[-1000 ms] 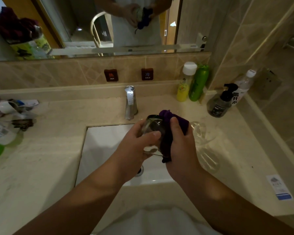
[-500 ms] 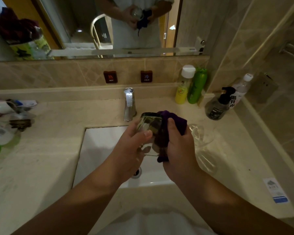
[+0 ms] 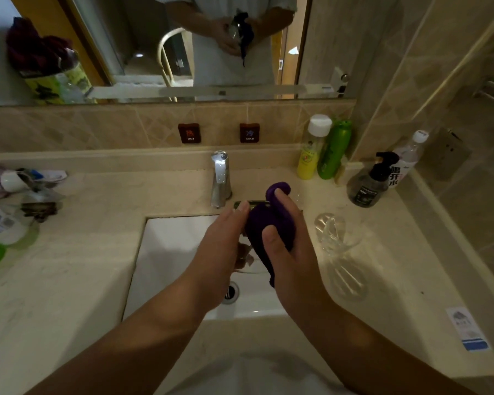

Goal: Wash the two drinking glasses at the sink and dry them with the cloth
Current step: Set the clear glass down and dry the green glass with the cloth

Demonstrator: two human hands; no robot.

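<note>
Change: since half a second ago your left hand (image 3: pixel 221 252) has rolled over the clear drinking glass in your grip (image 3: pixel 247 253), so its back now faces you and hides most of the glass; your right hand (image 3: pixel 290 252) has pushed the dark purple cloth (image 3: pixel 270 226) further round it.
Held glass: only a dark rim strip near your left fingertips and a clear curved base edge below the cloth show; you hold it over the white rectangular sink basin (image 3: pixel 169 252).
Left hand: fingers curled round the glass.
Right hand: thumb and fingers clamp the cloth against the glass; a purple fold bulges above your index finger and a tail hangs below your palm.
Second glass: a clear tumbler (image 3: pixel 337 236) stands upright on the beige marble desk (image 3: pixel 69 280), just right of your right hand, apart from it.
Edges: the chrome tap (image 3: pixel 220 178) stands just behind your left fingertips; the drain sits below your wrists.
Room: bare desk lies in front of the tumbler; a dark pump bottle (image 3: pixel 370 183) and yellow and green bottles (image 3: pixel 322 149) stand at the back right.
</note>
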